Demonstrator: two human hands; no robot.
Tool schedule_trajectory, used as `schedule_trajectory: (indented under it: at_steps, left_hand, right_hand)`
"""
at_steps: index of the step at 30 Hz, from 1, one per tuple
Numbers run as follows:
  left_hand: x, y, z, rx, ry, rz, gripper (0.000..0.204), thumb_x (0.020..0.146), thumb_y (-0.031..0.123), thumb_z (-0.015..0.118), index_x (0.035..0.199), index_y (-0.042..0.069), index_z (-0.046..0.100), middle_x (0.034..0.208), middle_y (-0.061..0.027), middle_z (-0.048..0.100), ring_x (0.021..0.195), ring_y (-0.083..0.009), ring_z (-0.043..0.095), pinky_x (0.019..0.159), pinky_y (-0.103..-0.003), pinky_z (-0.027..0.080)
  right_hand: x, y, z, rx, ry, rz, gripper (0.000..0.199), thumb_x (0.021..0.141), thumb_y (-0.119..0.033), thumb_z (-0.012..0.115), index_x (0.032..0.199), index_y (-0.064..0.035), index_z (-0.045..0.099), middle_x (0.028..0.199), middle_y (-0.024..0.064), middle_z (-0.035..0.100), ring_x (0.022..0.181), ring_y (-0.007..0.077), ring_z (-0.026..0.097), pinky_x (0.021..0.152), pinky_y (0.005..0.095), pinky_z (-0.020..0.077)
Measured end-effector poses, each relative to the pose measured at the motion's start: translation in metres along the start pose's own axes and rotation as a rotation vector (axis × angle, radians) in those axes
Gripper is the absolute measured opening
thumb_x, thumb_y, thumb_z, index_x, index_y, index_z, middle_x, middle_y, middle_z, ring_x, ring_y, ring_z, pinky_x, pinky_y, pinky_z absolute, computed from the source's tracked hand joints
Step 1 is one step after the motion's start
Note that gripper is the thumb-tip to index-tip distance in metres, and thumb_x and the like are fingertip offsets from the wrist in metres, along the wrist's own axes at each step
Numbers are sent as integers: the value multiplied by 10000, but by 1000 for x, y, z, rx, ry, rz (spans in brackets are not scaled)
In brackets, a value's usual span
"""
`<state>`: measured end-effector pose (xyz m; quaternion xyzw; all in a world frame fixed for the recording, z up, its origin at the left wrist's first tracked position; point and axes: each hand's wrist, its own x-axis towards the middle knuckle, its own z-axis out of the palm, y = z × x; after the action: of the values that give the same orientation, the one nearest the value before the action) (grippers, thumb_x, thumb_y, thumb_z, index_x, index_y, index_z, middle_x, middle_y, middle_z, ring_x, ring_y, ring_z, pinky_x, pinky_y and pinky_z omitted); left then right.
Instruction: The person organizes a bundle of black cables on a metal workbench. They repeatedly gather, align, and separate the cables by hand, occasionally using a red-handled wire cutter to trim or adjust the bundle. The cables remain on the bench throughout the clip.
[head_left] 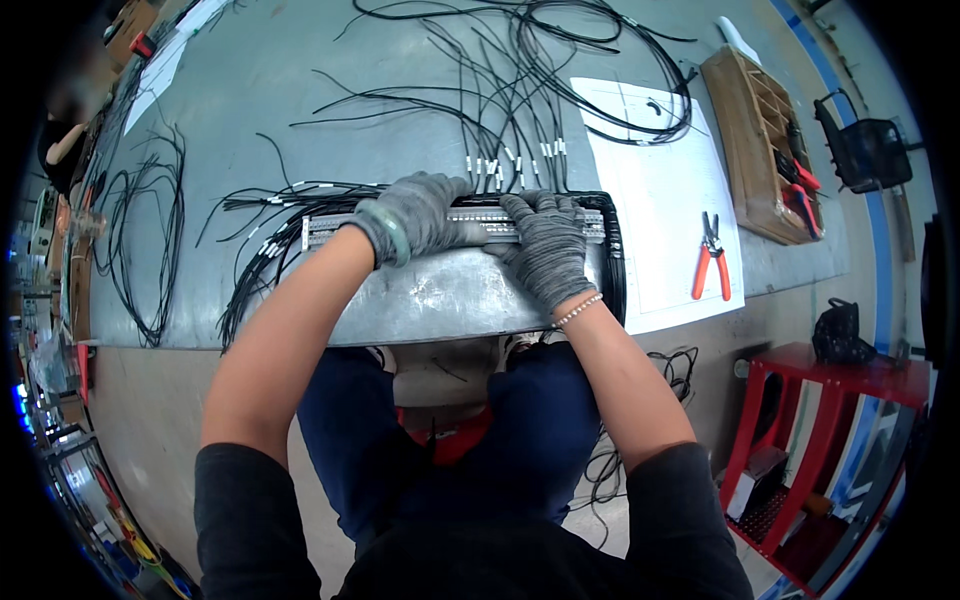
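Both of my hands wear grey knit gloves and rest on a long grey terminal strip (330,230) lying across the metal table (300,100). My left hand (420,215) grips the strip near its middle. My right hand (545,245) presses on the strip's right part, fingers curled over it. Black wires with white end sleeves (500,160) run from the strip toward the far side, and another bundle (260,250) fans out to the left. A thick black cable loop (615,260) bends around the strip's right end.
Red-handled pliers (710,265) lie on a white paper sheet (660,200) at the right. A wooden compartment box (765,140) holds tools farther right. Loose black wires (150,230) lie at the left. A red shelf (830,400) stands below right.
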<state>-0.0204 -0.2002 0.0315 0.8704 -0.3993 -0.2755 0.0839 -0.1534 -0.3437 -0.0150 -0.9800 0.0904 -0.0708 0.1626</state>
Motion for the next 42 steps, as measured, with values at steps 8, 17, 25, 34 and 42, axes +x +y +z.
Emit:
schedule_trajectory:
  at_steps: [8,17,25,34,42]
  left_hand:
    - [-4,-6,39,169,334,173,728,671,488,724,1248,88,534,1174,-145,582,1112,-323,529,985,-407,415]
    - [2,6,49,271,352,141,661,677,443,726,1219,103,559,1174,-137,584,1097,-318,525,972,-403,425]
    - [6,-6,51,323,300,145,679,649,289,757,1255,104,514,1211,-131,558,1143,-322,493,1030,-394,371]
    - [22,-59,78,-519,274,242,380,903,205,512,1242,33,497,1186,-100,577,1100,-230,535,981,-333,409]
    - [30,-83,94,-1795,-110,396,323,957,82,382,1262,6,458,1182,-111,556,1065,-207,535,974,-318,426]
  right_hand:
    - [2,5,-2,22,14,-23,560,653,-388,776,1128,-138,615,1128,137,557,1107,311,486,947,447,373]
    - [10,-8,1,-95,-45,213,544,704,-360,734,1184,-144,596,1199,155,541,1172,316,483,1052,455,296]
    - [14,-44,-4,-80,-140,270,582,799,-413,597,1258,-62,529,1295,183,508,1288,298,405,1118,482,141]
    - [22,-55,-28,503,52,174,380,810,-307,574,1107,-72,590,1101,176,580,1116,299,519,986,398,383]
    - [21,-56,-26,680,12,127,340,818,-305,585,1058,-64,589,987,166,608,953,299,606,876,394,479]
